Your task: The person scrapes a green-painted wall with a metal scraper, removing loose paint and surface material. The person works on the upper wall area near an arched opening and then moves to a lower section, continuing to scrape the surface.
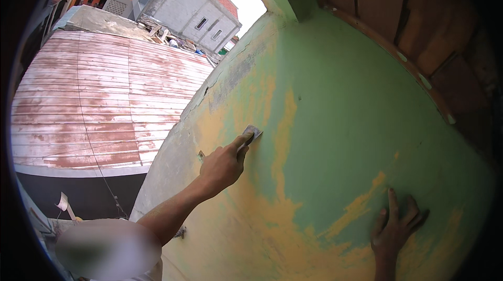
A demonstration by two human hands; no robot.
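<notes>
My left hand (222,165) reaches up from the lower left and grips a small flat grey scraper (253,132). Its edge is against the painted wall (340,108), and my fingers cover the rest of it. Green paint coats much of this wall, with yellow-orange patches and streaks around the scraper and lower down. Farther right, my right hand (395,223) rests on the wall with fingers spread and nothing held, beside a slanting yellow streak.
Cracked grey plaster (209,92) runs along the wall's left edge. Beyond lie a rusty corrugated roof (105,97) and a grey building (188,11). Brown boards (398,3) hang overhead at the right. A thin cable (86,134) crosses at left. A blurred patch hides the lower left.
</notes>
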